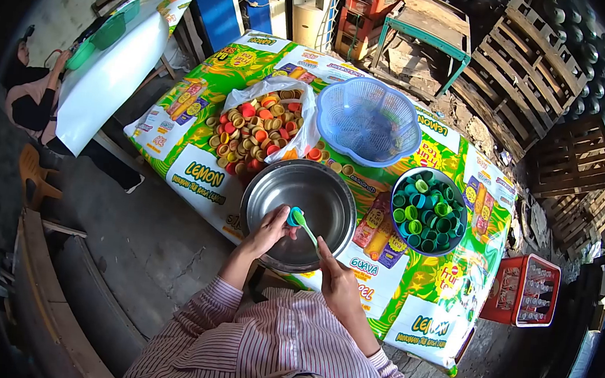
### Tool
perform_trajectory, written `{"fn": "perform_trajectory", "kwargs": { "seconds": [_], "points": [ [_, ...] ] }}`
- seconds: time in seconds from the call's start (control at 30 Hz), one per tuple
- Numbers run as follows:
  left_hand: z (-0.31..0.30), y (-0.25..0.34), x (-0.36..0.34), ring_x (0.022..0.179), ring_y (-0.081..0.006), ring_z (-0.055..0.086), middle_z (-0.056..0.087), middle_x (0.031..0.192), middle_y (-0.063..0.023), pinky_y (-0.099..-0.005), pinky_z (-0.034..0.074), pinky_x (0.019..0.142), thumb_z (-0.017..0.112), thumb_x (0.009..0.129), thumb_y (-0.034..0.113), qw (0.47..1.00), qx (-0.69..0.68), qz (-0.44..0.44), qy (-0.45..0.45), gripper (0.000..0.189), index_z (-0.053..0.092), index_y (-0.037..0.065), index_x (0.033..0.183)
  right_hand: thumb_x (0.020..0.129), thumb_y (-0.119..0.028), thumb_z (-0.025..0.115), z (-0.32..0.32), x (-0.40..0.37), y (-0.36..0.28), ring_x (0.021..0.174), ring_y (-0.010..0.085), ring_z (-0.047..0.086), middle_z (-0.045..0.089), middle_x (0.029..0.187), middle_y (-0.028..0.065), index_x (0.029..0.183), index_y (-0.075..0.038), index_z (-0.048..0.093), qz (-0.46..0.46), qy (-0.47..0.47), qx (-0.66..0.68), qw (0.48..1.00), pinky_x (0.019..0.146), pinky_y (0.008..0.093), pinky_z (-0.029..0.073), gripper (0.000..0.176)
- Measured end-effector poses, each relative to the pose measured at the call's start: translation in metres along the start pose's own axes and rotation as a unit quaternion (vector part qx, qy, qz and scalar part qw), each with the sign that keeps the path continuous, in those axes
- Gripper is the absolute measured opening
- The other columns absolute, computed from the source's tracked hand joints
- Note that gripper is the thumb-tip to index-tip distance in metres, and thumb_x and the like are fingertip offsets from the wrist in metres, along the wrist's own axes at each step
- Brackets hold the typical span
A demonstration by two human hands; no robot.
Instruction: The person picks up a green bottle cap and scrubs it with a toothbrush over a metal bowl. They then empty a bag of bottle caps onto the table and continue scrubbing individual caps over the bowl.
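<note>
My left hand pinches a small blue-green bottle cap over a metal bowl. In my right hand is a slim pale green toothbrush, its head right at the cap and its handle slanting down to my fingers. The inside of the bowl shows bare metal around my hands. Right of it, a round dark-rimmed bowl holds many green and teal caps. Behind the metal bowl, orange, red and tan caps spill from a white plastic bag.
A blue plastic basket stands behind the bowls on the table's printed green-and-white cover. A red crate of bottles sits on the floor at right. Wooden pallets lean behind. A person is at another table on the left.
</note>
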State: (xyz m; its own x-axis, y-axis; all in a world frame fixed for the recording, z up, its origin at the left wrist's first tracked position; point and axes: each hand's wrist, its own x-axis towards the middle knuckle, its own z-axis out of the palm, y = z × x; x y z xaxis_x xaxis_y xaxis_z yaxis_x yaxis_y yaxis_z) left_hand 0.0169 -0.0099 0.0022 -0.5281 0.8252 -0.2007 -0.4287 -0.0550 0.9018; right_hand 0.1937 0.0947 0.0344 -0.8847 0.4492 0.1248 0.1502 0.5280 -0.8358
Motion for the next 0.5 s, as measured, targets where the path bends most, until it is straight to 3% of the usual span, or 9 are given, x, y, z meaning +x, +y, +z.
{"fn": "perform_trajectory", "kwargs": {
  "seconds": [0.17, 0.2, 0.37, 0.5],
  "points": [
    [0.001, -0.001, 0.000, 0.064, -0.0101, 0.047, 0.051, 0.076, -0.0047, -0.0248, 0.043, 0.063, 0.030, 0.095, 0.036, 0.999, -0.033, -0.036, 0.012, 0.042, 0.052, 0.000, 0.091, 0.081, -0.003, 0.050, -0.003, 0.003, 0.000, 0.054, 0.0314, 0.057, 0.057, 0.068, 0.0164, 0.128, -0.018, 0.040, 0.002, 0.039, -0.015, 0.999, 0.050, 0.0411, 0.043, 0.051],
    [0.009, 0.009, -0.002, 0.063, -0.0094, 0.043, 0.045, 0.072, -0.0019, -0.0259, 0.041, 0.062, 0.022, 0.096, 0.036, 0.998, 0.007, -0.056, 0.023, 0.047, 0.051, -0.001, 0.098, 0.080, -0.003, 0.050, -0.001, 0.001, 0.002, 0.053, 0.0308, 0.056, 0.056, 0.067, 0.0156, 0.128, -0.018, 0.041, -0.014, 0.022, -0.030, 0.999, 0.050, 0.0405, 0.043, 0.051],
    [0.006, 0.006, -0.001, 0.061, -0.0086, 0.041, 0.044, 0.069, -0.0006, -0.0254, 0.039, 0.060, 0.023, 0.096, 0.036, 0.998, 0.014, -0.065, 0.012, 0.049, 0.051, -0.003, 0.099, 0.077, 0.004, 0.050, -0.008, 0.005, -0.004, 0.059, 0.0296, 0.060, 0.060, 0.072, 0.0167, 0.128, -0.015, 0.041, 0.006, 0.015, -0.051, 0.999, 0.054, 0.0373, 0.046, 0.055],
    [0.010, 0.018, 0.000, 0.053, -0.0076, 0.039, 0.042, 0.061, 0.0009, -0.0241, 0.039, 0.052, 0.025, 0.095, 0.037, 0.995, 0.000, -0.099, 0.023, 0.047, 0.052, 0.000, 0.084, 0.077, 0.001, 0.052, -0.010, 0.004, 0.003, 0.057, 0.0275, 0.059, 0.060, 0.072, 0.0126, 0.127, -0.018, 0.043, -0.021, -0.017, -0.114, 0.993, 0.052, 0.0372, 0.046, 0.055]
  ]
}}
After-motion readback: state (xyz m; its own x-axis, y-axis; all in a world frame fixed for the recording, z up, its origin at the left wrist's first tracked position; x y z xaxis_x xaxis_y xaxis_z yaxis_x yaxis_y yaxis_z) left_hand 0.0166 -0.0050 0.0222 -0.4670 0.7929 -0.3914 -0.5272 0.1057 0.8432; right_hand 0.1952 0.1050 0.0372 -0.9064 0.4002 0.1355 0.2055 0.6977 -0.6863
